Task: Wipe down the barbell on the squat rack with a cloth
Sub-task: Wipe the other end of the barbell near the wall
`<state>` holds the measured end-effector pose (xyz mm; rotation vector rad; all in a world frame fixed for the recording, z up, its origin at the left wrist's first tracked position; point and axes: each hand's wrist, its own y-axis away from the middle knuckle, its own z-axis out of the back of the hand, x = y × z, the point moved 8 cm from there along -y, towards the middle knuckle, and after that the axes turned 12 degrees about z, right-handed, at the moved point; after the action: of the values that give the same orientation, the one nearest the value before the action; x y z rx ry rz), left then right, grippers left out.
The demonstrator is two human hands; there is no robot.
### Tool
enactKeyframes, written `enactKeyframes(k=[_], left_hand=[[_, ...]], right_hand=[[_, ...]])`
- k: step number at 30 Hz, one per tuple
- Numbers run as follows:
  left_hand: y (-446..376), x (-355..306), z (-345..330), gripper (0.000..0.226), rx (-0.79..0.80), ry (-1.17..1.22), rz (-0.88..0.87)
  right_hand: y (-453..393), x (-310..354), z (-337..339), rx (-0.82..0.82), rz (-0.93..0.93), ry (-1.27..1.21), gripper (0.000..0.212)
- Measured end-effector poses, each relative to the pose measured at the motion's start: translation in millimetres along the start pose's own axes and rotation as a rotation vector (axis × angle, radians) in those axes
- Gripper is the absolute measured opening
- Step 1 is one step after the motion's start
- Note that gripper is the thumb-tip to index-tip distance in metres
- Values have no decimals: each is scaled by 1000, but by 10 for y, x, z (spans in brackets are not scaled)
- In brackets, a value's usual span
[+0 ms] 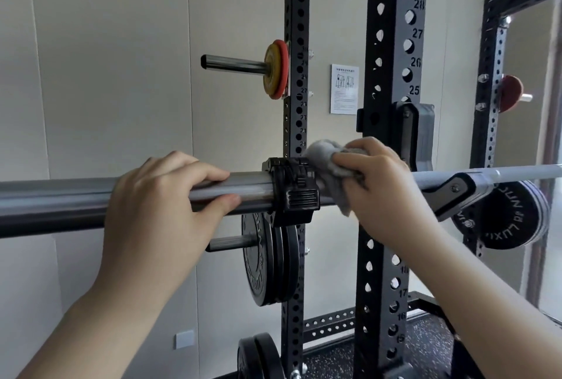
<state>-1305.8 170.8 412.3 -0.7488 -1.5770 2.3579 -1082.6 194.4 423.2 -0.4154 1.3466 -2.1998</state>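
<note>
The barbell (pixel 54 199) runs left to right across the view, its thick steel sleeve on the left. A black clamp collar (pixel 293 193) sits on the sleeve near the middle. My left hand (pixel 161 205) grips the sleeve just left of the collar, fingers over the top and thumb underneath. My right hand (pixel 383 184) holds a grey cloth (pixel 327 159) bunched around the bar right beside the collar's right side. The thinner shaft (pixel 523 172) continues to the right past a J-hook.
A black rack upright (pixel 392 44) with numbered holes stands right behind my right hand. A second upright (pixel 296 13) carries small yellow and red plates (pixel 276 73) on a peg and black plates (pixel 267 260) lower down. Another black plate (pixel 514 214) hangs at right.
</note>
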Motion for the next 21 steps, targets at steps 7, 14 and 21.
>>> enactKeyframes(k=[7,14,21], left_hand=[[-83,311,-215,36,-11,70,9],[-226,562,-444,40,47,203,55],[-169,258,-269,29,-34,99,113]], right_hand=[[37,-732,742,-412,-278,144,30],[469,-970,312,-359,-344,70,30],[471,-728,188,-381,-300,48,31]])
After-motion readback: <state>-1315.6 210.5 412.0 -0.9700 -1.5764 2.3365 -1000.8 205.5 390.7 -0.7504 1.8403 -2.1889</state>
